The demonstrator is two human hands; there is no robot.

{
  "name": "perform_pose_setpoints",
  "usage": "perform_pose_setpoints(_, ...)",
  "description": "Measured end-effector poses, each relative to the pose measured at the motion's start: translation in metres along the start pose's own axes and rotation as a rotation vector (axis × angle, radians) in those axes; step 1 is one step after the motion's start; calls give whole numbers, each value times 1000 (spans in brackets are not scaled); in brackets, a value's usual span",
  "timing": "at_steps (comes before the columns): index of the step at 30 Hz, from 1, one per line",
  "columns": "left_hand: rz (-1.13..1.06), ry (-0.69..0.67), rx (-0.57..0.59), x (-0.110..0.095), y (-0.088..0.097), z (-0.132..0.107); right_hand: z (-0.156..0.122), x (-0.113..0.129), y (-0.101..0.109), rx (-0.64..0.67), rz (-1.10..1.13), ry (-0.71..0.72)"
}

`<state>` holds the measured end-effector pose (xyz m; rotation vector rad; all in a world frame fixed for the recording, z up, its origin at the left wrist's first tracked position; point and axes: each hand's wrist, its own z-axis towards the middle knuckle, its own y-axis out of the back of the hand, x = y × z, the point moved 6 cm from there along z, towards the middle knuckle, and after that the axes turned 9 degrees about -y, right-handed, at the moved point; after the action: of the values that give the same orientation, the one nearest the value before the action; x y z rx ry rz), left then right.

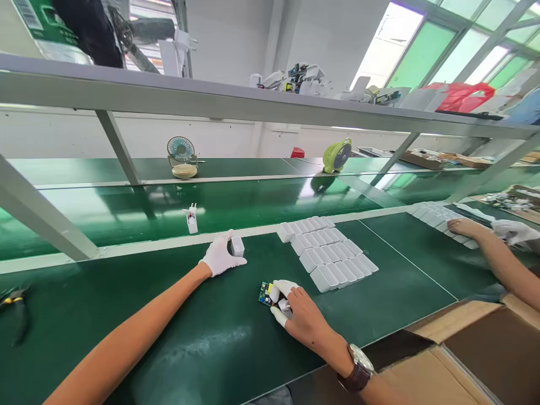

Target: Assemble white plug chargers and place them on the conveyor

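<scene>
My left hand (220, 256), in a white glove, has its thumb and fingers around a small white plastic case (237, 247) at the far edge of the green work surface. White finger covers are on the thumb and a fingertip of my right hand (301, 312), which wears a wristwatch. Between those fingertips is a small green circuit board (265, 293) with a yellow part and white plastic pieces attached; my fingers partly hide it. To the right of it, white open cases (333, 253) stand in several tight rows.
An open white case with a plug (192, 219) lies on the glossy green belt (253, 197) behind. Pliers (17, 309) rest at far left. A co-worker's hands (468, 229) are at more cases on the right. A shelf (270, 104) spans above; cardboard boxes (442, 371) stand lower right.
</scene>
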<state>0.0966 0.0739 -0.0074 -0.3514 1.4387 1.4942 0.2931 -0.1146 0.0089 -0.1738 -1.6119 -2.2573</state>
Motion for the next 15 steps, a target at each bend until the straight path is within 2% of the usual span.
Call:
perform_pose_setpoints(4, 4, 45, 21, -1, 1, 0, 24, 10, 17, -100, 139, 1)
perform_pose_setpoints(9, -174, 48, -17, 2, 18, -19, 81, 34, 41, -222, 391, 48)
perform_pose_setpoints(12, -249, 56, -25, 7, 33, -38, 112, 49, 32, -200, 529, 59)
perform_pose_setpoints(15, -273, 89, -30, 12, 50, -62, 125, 62, 11, -165, 611, 65)
